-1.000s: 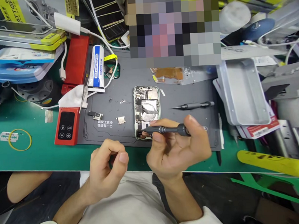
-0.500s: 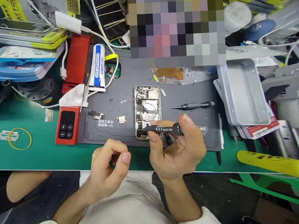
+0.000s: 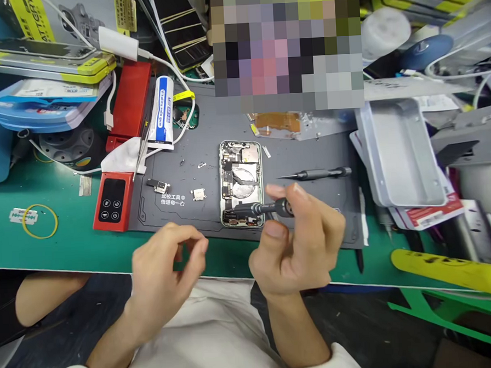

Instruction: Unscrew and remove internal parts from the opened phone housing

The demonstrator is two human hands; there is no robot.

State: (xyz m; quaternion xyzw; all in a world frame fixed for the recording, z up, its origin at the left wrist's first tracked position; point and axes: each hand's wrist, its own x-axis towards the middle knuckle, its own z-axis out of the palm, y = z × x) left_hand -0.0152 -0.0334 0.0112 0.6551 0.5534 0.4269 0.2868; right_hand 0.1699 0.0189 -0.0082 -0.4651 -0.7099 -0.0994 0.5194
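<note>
Opened phone (image 3: 245, 178) lies face-up on the dark mat (image 3: 209, 114), in front of the person, between and beyond the hands. From my remote station I note the right hand (image 3: 298, 241) clamped on a dark screwdriver (image 3: 267, 208), whose shaft crosses the phone's lower end. Shaft and lower parts overlap in my view; I cannot tell whether the tip touches. Left hand (image 3: 170, 270) curled at the table's near edge; thumb and index tips very close, contact undetermined.

Surroundings: slim second screwdriver (image 3: 314, 174) right of the phone, pointing toward it. Two small metal parts left: a silver plate (image 3: 198, 195) and a black-and-silver piece (image 3: 159, 186). Farther left, a white-and-blue tube (image 3: 162, 111), tweezers (image 3: 141, 151) and a red device with a black panel (image 3: 113, 204). Beyond the phone, orange film (image 3: 277, 122). Right of the mat, a grey tray (image 3: 406, 151) on other packages. A pixelated block hides the far centre.

Surface: green tabletop (image 3: 75, 237); rubber band (image 3: 41, 236) lying over a razor blade (image 3: 19, 216) at left, yellow handle (image 3: 447, 269) at the right edge.

Room: dark floor (image 3: 359, 321), green frame (image 3: 442, 316) below the table at right.
</note>
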